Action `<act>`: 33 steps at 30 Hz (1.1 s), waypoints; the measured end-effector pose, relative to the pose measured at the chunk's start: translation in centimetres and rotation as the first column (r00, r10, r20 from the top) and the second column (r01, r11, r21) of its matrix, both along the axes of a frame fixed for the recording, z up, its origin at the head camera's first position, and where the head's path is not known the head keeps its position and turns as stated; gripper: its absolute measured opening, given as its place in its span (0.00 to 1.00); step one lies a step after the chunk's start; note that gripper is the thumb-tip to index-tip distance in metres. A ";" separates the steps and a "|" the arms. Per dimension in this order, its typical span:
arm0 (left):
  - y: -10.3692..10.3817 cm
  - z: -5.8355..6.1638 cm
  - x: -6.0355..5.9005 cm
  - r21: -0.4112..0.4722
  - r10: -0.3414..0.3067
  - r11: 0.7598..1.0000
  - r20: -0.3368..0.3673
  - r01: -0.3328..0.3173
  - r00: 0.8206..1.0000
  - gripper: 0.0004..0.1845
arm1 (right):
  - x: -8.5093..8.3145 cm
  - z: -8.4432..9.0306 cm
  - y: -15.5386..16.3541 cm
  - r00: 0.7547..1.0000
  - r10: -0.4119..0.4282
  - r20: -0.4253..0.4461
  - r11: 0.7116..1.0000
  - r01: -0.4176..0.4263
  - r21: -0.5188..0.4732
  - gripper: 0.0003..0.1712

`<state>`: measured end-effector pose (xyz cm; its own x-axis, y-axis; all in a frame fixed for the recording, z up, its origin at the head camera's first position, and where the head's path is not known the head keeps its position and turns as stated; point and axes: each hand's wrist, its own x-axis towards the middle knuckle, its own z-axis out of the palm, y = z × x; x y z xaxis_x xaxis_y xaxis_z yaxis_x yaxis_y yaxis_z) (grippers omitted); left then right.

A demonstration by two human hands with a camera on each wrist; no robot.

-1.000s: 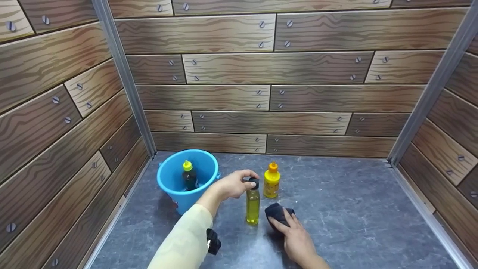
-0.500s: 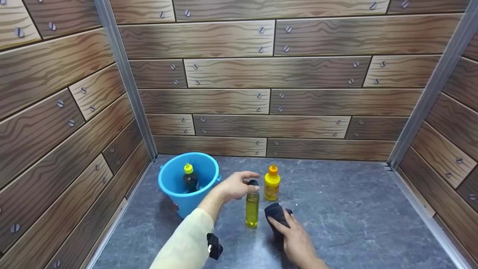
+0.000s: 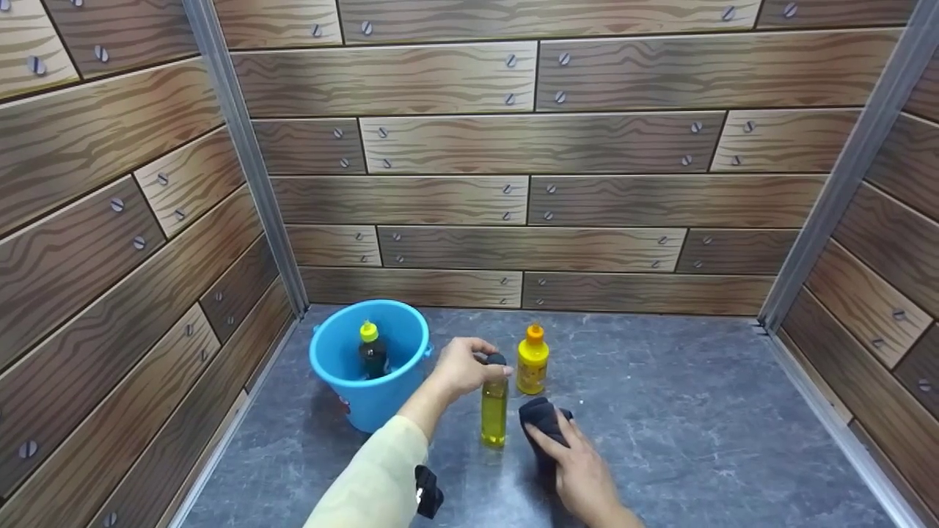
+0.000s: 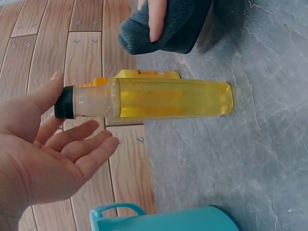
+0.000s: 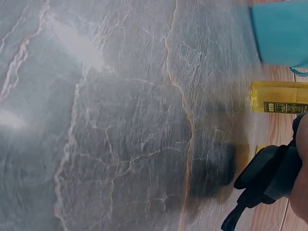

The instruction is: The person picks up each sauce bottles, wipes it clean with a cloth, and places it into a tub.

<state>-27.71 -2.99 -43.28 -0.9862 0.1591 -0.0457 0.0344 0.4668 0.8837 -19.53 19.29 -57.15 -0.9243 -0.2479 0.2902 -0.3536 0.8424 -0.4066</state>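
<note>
We see our left hand (image 3: 461, 364) raised beside the black cap of the tall clear bottle of yellow liquid (image 3: 494, 405), which stands upright on the grey stone-patterned floor (image 3: 660, 425). In the left wrist view the fingers (image 4: 82, 144) are loosely spread and only lightly bent, the palm facing the cap; the thumb tip lies right at the cap, though we cannot tell for sure whether it touches. Nothing is gripped by this hand.

Our right hand (image 3: 579, 473) rests on a dark cloth (image 3: 541, 418) lying on the floor just right of the bottle's base, with the fingers fairly straight on top of the fabric; the left wrist view shows one fingertip (image 4: 156, 21) laid flat across the cloth. The right wrist view is blurred and shows little of the hand itself.

Just behind the clear bottle stands a smaller yellow bottle with an orange cap (image 3: 532, 361), upright and close to it. To the left sits a blue bucket (image 3: 337, 370) near the corner of the wood-patterned walls (image 3: 513, 147), holding a dark bottle with a yellow cap (image 3: 370, 350), upright inside. A pale sleeve (image 3: 374, 477) covers our left forearm
</note>
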 end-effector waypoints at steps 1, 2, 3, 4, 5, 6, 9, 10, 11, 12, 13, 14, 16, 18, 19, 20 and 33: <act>0.0 0.0 -0.1 -0.002 0.001 1.000 0.000 -0.001 1.000 0.20 | 0.0 0.0 0.0 1.000 -0.002 0.000 1.000 0.002 -0.003 0.41; -0.1 -0.1 -0.2 -0.004 -0.002 1.000 0.004 0.002 1.000 0.20 | 0.0 0.1 0.0 1.000 -0.005 0.000 1.000 0.005 -0.004 0.41; -0.1 -0.1 -0.3 -0.006 -0.008 1.000 0.009 0.008 1.000 0.20 | 0.0 0.1 0.0 1.000 -0.008 0.000 1.000 0.008 -0.006 0.41; -0.2 -0.1 -0.3 -0.010 -0.017 1.000 0.014 0.017 1.000 0.20 | 0.0 0.1 0.0 1.000 -0.011 -0.002 1.000 0.011 -0.007 0.41; -0.3 -0.1 -0.4 -0.012 -0.027 1.000 0.021 0.028 0.999 0.19 | 0.0 0.1 0.0 1.000 -0.013 -0.003 1.000 0.013 -0.006 0.41; -0.4 -0.1 -0.5 -0.016 -0.039 0.999 0.030 0.039 0.999 0.19 | 0.0 0.2 -0.1 1.000 -0.015 -0.005 1.000 0.015 -0.006 0.41; -0.7 0.0 -0.5 -0.009 -0.073 0.997 0.064 0.073 0.995 0.19 | 0.1 0.3 -0.2 1.000 -0.006 -0.024 1.000 0.006 -0.006 0.42; -0.8 0.0 -0.6 -0.003 -0.080 0.997 0.078 0.081 0.994 0.19 | 0.1 0.4 -0.2 0.999 -0.001 -0.032 1.000 0.001 -0.009 0.43; -0.9 0.0 -0.6 0.005 -0.089 0.996 0.092 0.088 0.992 0.19 | 0.1 0.4 -0.2 0.999 0.004 -0.042 1.000 -0.004 -0.010 0.43; -1.0 0.1 -0.6 0.013 -0.097 0.995 0.105 0.096 0.990 0.19 | 0.1 0.5 -0.3 0.998 0.009 -0.055 1.000 -0.010 -0.013 0.44; -1.1 0.1 -0.6 0.023 -0.105 0.994 0.116 0.104 0.988 0.19 | 0.1 0.5 -0.4 0.997 0.015 -0.071 1.000 -0.016 -0.016 0.44; -1.1 0.2 -0.6 0.028 -0.112 0.994 0.126 0.109 0.986 0.18 | 0.1 0.6 -0.4 0.996 0.020 -0.084 1.000 -0.022 -0.018 0.44; -1.2 0.3 -0.7 0.031 -0.125 0.992 0.144 0.122 0.982 0.18 | 0.0 0.7 -0.6 0.992 0.034 -0.118 0.999 -0.037 -0.023 0.44; -1.2 0.5 -0.7 0.027 -0.139 0.990 0.159 0.137 0.977 0.17 | -0.1 0.8 -0.7 0.987 0.052 -0.151 0.998 -0.056 -0.021 0.45; -1.2 0.6 -0.7 0.024 -0.146 0.989 0.165 0.144 0.975 0.16 | -0.2 0.8 -0.9 0.984 0.063 -0.167 0.998 -0.067 -0.018 0.45; -1.3 0.7 -0.8 0.018 -0.151 0.989 0.172 0.150 0.973 0.16 | -0.3 0.9 -1.0 0.980 0.076 -0.183 0.997 -0.080 -0.013 0.46; -1.5 1.3 -1.3 -0.016 -0.199 0.978 0.229 0.208 0.953 0.17 | -1.6 2.6 -2.3 0.958 0.153 -0.242 0.988 -0.145 0.052 0.46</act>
